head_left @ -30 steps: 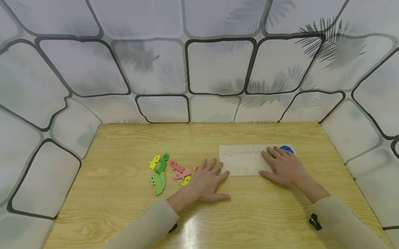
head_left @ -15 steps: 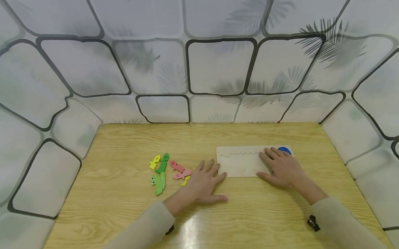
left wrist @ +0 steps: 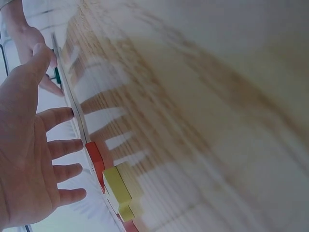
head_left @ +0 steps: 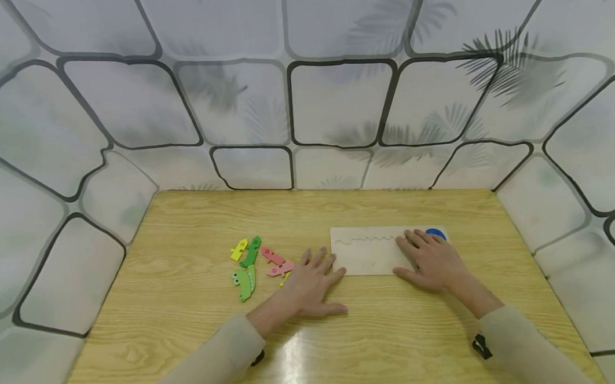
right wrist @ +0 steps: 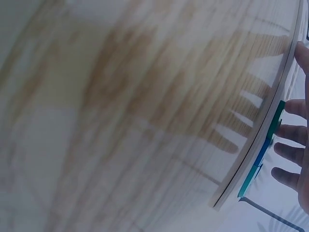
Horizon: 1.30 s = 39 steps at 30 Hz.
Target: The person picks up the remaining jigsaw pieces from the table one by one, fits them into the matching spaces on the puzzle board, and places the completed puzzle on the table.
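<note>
A pale wooden puzzle board (head_left: 365,253) with a wavy groove lies flat on the table. My right hand (head_left: 432,261) rests on its right part with fingers spread, beside a blue piece (head_left: 436,232). In the right wrist view a green piece (right wrist: 276,118), a blue piece (right wrist: 262,152) and a teal piece (right wrist: 248,181) sit on the board by those fingertips. My left hand (head_left: 311,284), fingers spread, is at the board's left edge; I cannot tell how firmly it touches. Near its fingers in the left wrist view are a red piece (left wrist: 95,159) and a yellow piece (left wrist: 117,186).
Left of my left hand lie a green crocodile-head piece (head_left: 245,282), a green piece (head_left: 250,252), a yellow piece (head_left: 239,249) and pink pieces (head_left: 272,256). Patterned fabric walls (head_left: 339,103) enclose the wooden table (head_left: 194,221) at the back and sides.
The board has slid slightly left and a little nearer to me, with both hands shifting the same way. My left hand now covers more of the yellow piece beside it.
</note>
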Tool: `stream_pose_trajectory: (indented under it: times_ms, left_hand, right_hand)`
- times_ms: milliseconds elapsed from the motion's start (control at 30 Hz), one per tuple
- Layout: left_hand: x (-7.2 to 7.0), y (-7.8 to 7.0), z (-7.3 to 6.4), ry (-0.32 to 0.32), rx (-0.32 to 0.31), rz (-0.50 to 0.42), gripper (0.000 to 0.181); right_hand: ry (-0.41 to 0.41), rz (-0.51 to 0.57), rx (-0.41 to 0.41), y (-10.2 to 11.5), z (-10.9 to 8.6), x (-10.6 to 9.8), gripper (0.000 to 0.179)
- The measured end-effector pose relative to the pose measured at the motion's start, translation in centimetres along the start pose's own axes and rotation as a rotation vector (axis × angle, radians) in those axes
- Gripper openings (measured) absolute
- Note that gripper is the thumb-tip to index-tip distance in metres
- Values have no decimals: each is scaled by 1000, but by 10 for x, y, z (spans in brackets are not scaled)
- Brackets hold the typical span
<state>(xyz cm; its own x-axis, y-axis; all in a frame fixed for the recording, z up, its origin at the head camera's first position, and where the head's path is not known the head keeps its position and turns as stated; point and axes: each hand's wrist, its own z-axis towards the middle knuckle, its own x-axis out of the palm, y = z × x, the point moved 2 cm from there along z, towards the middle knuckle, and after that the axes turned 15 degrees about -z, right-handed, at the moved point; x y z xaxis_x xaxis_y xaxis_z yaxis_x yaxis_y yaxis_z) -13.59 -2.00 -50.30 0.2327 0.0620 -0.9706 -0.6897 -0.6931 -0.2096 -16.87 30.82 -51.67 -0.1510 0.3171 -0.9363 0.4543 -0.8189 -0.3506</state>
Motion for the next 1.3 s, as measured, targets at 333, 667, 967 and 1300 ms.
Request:
stream_pose_trajectory:
  times_ms: [333,667,967,1300]
  left_hand:
    - [3,3,-3,16,-7,-33,89]
    - [2,3,-6,3,-5,-33,89]
    - [1,2,-10,21,-23,-79,88]
    - [1,2,-9,15,-17,-82,91]
  right_hand:
    - [-9,0,11,-3,-3,4,83]
    - [47,7,21,-11,-5,1,83]
    - [47,-7,15,-14,-7,2,82]
    - [52,-15,5,-13,-6,-2,81]
